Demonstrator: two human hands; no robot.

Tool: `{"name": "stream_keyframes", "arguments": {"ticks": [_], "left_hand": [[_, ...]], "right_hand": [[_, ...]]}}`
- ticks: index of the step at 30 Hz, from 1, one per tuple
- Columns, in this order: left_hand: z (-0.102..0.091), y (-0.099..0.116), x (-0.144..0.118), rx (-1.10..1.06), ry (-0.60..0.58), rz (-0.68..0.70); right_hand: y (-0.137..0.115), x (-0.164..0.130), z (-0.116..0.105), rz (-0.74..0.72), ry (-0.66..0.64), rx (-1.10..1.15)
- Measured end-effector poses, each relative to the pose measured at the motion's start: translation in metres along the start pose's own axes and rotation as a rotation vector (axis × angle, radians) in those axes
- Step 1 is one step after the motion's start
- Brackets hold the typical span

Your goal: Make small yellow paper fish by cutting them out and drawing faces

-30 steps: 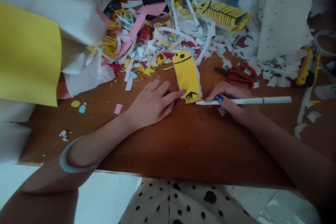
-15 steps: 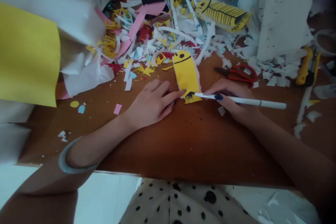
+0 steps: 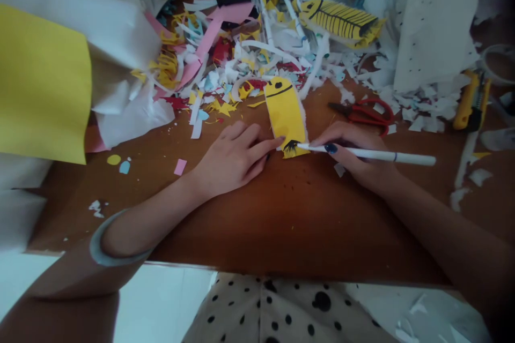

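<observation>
- Clearly, in the head view, the step in hand looks like inking the tail end of a small yellow paper fish cut-out (image 3: 286, 115), which lies flat on the brown wooden table (image 3: 281, 214), just below the heap of coloured paper scraps (image 3: 241, 64).
- The left hand (image 3: 233, 158) rests palm down beside the cut-out, fingers loosely spread, one fingertip pressing its lower left edge; it grasps nothing.
- The right hand (image 3: 356, 153) is closed around a slim white pen (image 3: 374, 155), whose tip touches the black fringe marks at the cut-out's bottom edge.
- Red-handled scissors (image 3: 364, 112) lie just beyond the right hand; a yellow utility knife (image 3: 469, 102) sits well apart to the right.
- A second, striped yellow paper fish (image 3: 340, 21) lies among the scraps further back.
- Judging from this, the next stroke calls for a steady hold-down and short, light pen lines.
</observation>
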State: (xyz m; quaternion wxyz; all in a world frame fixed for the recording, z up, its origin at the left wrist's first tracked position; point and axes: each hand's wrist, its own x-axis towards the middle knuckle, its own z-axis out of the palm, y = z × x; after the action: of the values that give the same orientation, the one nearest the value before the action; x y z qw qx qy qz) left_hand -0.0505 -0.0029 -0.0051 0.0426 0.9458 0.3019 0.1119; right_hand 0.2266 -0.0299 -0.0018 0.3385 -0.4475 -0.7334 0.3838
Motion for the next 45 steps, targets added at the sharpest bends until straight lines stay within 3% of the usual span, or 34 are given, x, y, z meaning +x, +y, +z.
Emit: {"name": "stream_keyframes", "arguments": {"ticks": [4,11,17,24,28,34,37,41,45], "left_hand": [[-0.0008,-0.0004,0.0003,-0.002,0.003,0.001],[-0.0005,0.0,0.0001,-0.004,-0.001,-0.003],[-0.0008,0.0006,0.0002,0.009,-0.011,0.002],[-0.0006,-0.0002,-0.0004,0.003,0.0,0.005],[-0.0006,-0.0002,-0.0003,-0.002,-0.009,0.002],[-0.0027,0.001,0.001,0.005,-0.008,0.0],[-0.0032,0.0007,0.0009,0.002,-0.017,0.002],[-0.0023,0.0008,0.0002,-0.002,-0.018,0.001],[-0.0016,0.0018,0.0004,-0.008,-0.013,-0.006]], "right_hand": [[0.0015,-0.0026,-0.0009,0.052,-0.024,0.061],[-0.0003,0.0006,0.0002,-0.026,0.024,0.058],[0.0012,-0.003,-0.0008,0.074,-0.044,0.094],[0.0008,-0.0002,-0.0007,0.033,0.015,0.013],[0.0014,-0.0029,-0.0022,0.089,-0.05,0.095],[0.0025,-0.0003,-0.0007,-0.001,0.022,0.091],[0.0025,0.0003,-0.0003,0.019,0.012,0.065],[0.0043,-0.004,-0.001,0.078,-0.04,0.19],[0.0044,-0.0032,-0.0002,0.009,0.025,0.165]]}}
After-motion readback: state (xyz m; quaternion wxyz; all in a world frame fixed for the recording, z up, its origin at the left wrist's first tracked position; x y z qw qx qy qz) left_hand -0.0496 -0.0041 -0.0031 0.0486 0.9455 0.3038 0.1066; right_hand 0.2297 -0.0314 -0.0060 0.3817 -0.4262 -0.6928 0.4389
